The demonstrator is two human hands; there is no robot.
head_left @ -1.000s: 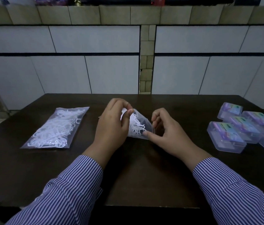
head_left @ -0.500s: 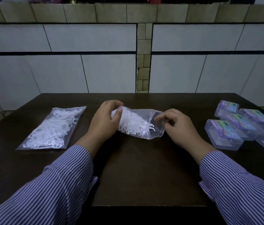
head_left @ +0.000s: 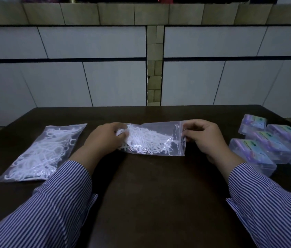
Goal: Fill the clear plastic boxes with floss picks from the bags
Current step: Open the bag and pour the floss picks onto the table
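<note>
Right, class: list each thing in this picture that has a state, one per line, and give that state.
held bag: lies sideways between both hands, zip end by the right hand.
spare bag: flat on the table, untouched.
clear boxes: lids closed.
left hand: grips the bag's bottom end.
right hand: pinches the zip end.

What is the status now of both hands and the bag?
Left hand grips bag bottom. Right hand pinches its zip end. Bag unopened, picks inside. Boxes closed at right; nothing in the way.
</note>
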